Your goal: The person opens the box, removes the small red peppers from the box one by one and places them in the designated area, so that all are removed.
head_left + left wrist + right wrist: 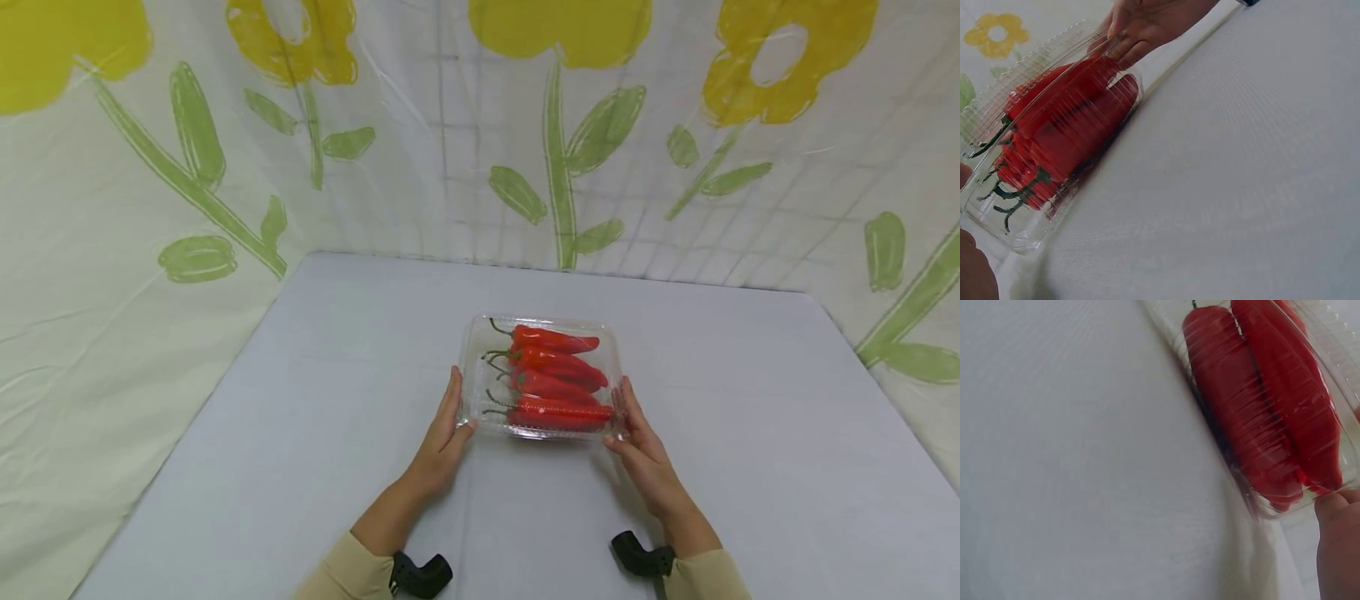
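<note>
A clear plastic clamshell container [471,367] with several long red peppers [555,364] inside is between my two hands. The peppers lie side by side, their green stems toward the left. My left hand [441,446] grips the container's left side, thumb at the near corner. On the opposite side, my right hand [647,462] holds it in the same way. In the left wrist view the container [1019,240] is tilted across the picture, with the right hand [1157,25] at its far end. The right wrist view shows the right thumb [1334,509] against the container's end.
A white table [315,467] extends around the container. Behind it hangs a pale curtain [405,167] printed with yellow flowers and green leaves. Black wrist devices [423,575] are strapped at both sleeves.
</note>
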{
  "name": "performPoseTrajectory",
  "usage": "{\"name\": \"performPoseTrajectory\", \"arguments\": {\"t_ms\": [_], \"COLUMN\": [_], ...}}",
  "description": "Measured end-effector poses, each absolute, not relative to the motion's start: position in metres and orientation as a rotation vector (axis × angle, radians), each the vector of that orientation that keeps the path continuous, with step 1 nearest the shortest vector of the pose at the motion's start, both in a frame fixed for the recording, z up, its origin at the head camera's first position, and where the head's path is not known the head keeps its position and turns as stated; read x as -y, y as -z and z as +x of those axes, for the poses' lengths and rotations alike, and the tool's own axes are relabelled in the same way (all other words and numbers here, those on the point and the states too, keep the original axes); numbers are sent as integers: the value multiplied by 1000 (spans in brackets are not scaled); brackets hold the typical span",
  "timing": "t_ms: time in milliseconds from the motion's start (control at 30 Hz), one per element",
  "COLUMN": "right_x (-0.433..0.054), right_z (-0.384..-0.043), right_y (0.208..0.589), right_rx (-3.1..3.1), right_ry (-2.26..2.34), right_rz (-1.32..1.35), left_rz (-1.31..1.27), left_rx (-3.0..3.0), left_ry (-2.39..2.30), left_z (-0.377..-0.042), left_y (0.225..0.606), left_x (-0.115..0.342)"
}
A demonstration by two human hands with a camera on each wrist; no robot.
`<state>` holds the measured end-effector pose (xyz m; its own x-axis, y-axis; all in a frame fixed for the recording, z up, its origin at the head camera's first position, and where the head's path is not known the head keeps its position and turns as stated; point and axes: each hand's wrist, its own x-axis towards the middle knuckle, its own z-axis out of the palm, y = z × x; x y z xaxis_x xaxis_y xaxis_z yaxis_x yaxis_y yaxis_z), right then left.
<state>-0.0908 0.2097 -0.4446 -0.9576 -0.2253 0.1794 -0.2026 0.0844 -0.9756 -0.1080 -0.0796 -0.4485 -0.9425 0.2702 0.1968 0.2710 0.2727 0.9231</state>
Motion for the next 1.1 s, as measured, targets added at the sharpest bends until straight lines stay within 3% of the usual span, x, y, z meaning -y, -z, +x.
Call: {"name": "performPoseTrajectory", "arguments": {"t_ms": [1100], "right_x": [-208], "right_z": [-88], "right_y": [446], "right_rx": [-2515], "right_ry": [2047], "right_rz": [-529], "left_rz": [-525], "left_rx": [2392], "left_ry": [1792], "left_z": [-107], "left_y": [451], "left_x": [79]}}
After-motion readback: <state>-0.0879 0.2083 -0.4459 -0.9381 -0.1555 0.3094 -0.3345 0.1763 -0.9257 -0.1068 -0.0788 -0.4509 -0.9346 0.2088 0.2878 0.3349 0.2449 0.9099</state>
